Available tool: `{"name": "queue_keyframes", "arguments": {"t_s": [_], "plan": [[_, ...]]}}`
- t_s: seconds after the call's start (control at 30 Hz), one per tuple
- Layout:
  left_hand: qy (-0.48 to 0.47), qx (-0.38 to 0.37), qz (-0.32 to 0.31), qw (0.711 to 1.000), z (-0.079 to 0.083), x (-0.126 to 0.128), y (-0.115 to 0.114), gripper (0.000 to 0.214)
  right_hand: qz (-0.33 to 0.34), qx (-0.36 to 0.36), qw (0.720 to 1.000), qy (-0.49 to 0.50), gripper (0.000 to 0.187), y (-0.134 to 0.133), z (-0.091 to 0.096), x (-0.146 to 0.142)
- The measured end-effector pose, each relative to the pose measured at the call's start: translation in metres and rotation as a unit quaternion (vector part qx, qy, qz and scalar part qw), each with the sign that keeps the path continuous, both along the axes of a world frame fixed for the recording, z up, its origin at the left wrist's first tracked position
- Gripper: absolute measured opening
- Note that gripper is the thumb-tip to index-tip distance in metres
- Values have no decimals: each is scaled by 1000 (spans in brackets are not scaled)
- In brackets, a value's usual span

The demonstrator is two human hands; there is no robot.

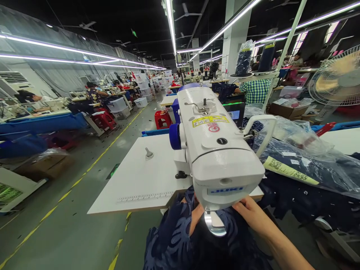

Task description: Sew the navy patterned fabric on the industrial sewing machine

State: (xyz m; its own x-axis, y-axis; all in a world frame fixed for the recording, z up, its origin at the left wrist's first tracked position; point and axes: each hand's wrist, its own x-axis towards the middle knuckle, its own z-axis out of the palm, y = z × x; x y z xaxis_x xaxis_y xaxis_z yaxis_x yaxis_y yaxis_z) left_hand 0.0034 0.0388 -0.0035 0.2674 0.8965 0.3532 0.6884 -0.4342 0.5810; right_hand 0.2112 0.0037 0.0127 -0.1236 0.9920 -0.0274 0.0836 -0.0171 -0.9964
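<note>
my left hand [197,215] amid navy patterned fabric [176,230], my right hand [250,212] beside the sewing machine head [227,176], fingers partly hidden, wide or holding I cannot tell

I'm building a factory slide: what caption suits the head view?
Both hands at dark patterned cloth by a white JUKI sewing machine, with long ceiling lights overhead.

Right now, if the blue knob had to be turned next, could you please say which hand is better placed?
Probably the left hand: though partly hidden, it is at the dark cloth toward the same side of the sewing machine as the blue knob. The right hand is toward the other side.
</note>
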Motion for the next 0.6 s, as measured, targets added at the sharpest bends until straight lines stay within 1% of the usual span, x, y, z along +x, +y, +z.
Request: {"name": "queue_keyframes", "arguments": {"t_s": [0.2, 0.3, 0.4, 0.5, 0.6], "plan": [[-4, 7, -35, 999, -17, -6, 15, 36, 11, 2, 1000, 24, 6, 0, -4, 0], [-4, 1, -25, 1000, -25, -4, 14, 35, 11, 0, 1000, 28, 5, 1, -4, 1], [-7, -23, -25, 999, -34, -5, 12, 38, 12, -7, 1000, 14, 2, 1, 0, 0], [4, -42, -40, 998, -38, -9, 14, 38, 11, -8, 1000, 6, 4, 0, 2, 0], [10, -33, -27, 999, -39, -13, 17, 37, 9, -10, 1000, 8, 5, 1, 1, 0]]}}
